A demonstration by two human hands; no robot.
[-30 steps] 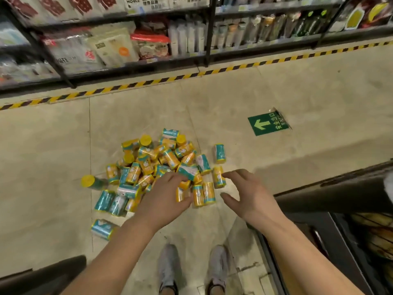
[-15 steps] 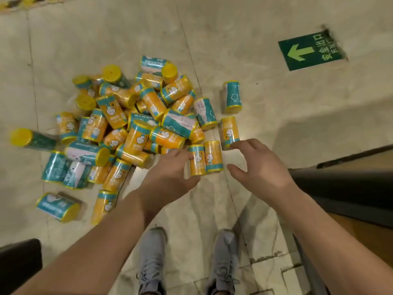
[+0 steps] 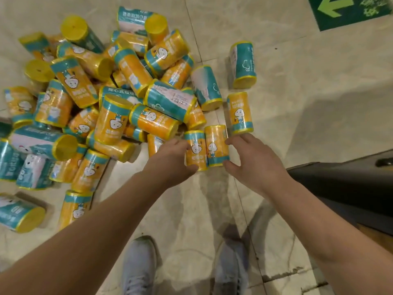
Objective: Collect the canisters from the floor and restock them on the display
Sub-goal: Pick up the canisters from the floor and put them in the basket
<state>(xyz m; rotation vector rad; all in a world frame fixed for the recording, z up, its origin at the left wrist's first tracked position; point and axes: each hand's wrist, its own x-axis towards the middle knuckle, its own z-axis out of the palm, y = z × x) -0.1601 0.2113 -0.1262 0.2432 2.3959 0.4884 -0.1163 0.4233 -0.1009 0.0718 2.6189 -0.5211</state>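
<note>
— Where is the stock?
— The canisters lie heaped on the floor, orange and teal mixed. Two orange ones lie side by side at the heap's near edge, touching: the left can and the right can.
— Hands?
— The left hand is against the left can. Its grip is hidden behind the knuckles, so I cannot tell. The right hand touches the right can, grip apart, forefinger at the far end and thumb at the near end.
— Other items?
— White shoes below, green arrow sign top right.
</note>
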